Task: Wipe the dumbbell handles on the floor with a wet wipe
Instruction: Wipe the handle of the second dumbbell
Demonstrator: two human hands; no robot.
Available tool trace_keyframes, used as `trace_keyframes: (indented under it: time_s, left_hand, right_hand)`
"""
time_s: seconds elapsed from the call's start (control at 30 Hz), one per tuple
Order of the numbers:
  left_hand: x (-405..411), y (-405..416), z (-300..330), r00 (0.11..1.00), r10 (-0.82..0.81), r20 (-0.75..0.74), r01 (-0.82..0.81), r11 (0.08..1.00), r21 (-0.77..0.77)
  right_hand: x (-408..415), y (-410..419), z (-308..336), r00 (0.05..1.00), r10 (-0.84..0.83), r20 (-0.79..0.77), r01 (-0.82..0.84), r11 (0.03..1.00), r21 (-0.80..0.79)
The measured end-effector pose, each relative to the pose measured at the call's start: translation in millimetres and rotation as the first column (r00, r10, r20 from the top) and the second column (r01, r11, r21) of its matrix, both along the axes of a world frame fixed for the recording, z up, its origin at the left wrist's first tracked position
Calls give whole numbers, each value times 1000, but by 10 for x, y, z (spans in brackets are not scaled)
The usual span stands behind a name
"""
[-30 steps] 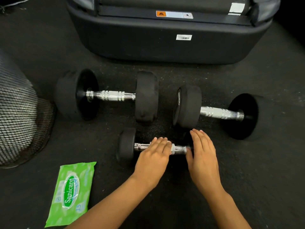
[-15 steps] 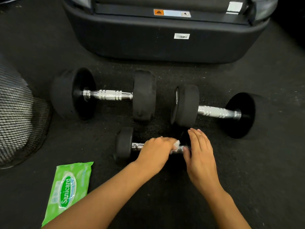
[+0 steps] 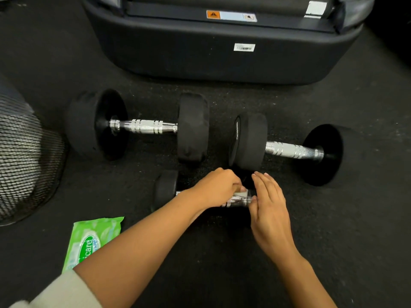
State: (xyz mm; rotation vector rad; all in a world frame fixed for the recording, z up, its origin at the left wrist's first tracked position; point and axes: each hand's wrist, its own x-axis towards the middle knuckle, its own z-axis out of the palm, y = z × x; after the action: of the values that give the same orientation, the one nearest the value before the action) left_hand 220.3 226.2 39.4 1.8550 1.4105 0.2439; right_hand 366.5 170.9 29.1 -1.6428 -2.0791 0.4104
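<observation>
The left hand (image 3: 216, 187) is curled around the small dumbbell (image 3: 166, 188), pressing a white wet wipe (image 3: 242, 193) onto its shiny chrome handle; the right hand (image 3: 269, 210) lies flat-fingered against the handle's end. 2 bigger dumbbells (image 3: 142, 125) sit beyond the hands.

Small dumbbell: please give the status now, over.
Left hand closed on wipe, on small dumbbell handle. Right hand open, steadying its end. Nothing in the way.

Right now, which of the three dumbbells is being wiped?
The small dumbbell nearest the person; both hands are on it, while the two bigger ones lie untouched behind.
</observation>
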Motion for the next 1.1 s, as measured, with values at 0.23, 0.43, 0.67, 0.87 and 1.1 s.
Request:
trace_keyframes:
  time_s: [0.23, 0.43, 0.67, 0.87, 1.1]
  left_hand:
    - [26, -163, 7, 999, 41, 34, -44, 992, 118]
    - [37, -495, -283, 999, -36, -2, 31, 821, 571]
    - [-68, -578, -564, 987, -118, -111, 155, 495, 855]
    - [94, -484, -386, 992, -60, -113, 125, 635, 762]
    - [45, -322, -62, 980, 40, -196, 30, 940, 339]
  right_hand:
    - [-4, 15, -2, 1000, -8, 8, 8, 1000, 15]
    - [-1, 3, -20, 1000, -1, 5, 1, 999, 35]
    - [6, 8, -34, 1000, -1, -6, 2, 999, 36]
    - [-17, 35, -31, 1000, -24, 2, 24, 999, 30]
    - [-3, 17, -15, 1000, -21, 21, 21, 1000, 8]
